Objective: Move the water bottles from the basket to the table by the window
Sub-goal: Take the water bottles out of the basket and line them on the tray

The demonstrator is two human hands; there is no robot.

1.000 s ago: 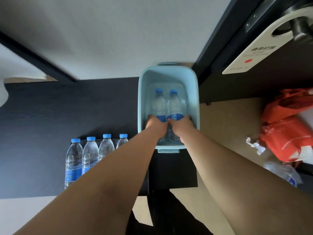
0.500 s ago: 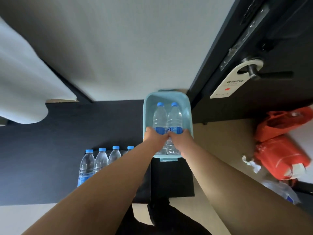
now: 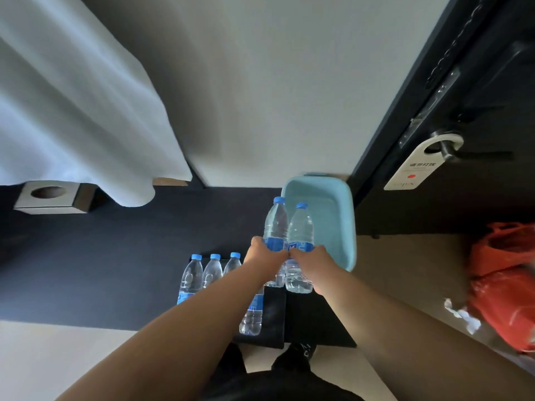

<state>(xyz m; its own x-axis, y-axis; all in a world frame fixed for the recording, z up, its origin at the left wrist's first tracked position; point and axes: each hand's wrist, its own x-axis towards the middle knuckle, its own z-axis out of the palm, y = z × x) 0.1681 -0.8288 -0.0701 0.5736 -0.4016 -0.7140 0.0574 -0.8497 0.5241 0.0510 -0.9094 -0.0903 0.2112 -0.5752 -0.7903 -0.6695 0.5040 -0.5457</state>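
Observation:
I hold two clear water bottles with blue caps upright in the air, side by side. My left hand [image 3: 267, 253] grips the left bottle [image 3: 276, 224] at its blue label. My right hand [image 3: 308, 257] grips the right bottle [image 3: 301, 227] the same way. Both bottles are lifted clear of the light blue basket [image 3: 346, 215], which sits on the dark table [image 3: 101, 256] just behind and right of them and looks empty. A row of several more bottles [image 3: 191, 276] stands on the table to the left, partly hidden by my left forearm.
A white curtain [image 3: 72, 105] hangs over the table's back left, beside a square tissue box [image 3: 49, 196]. A dark door with a handle and a hanging sign [image 3: 419, 163] is at the right. Orange plastic bags [image 3: 506, 285] and crumpled paper lie on the floor at right.
Both hands have lifted the two bottles up out of the basket and shifted them slightly left. My view has pulled back and tilted up, showing the curtain and tissue box.

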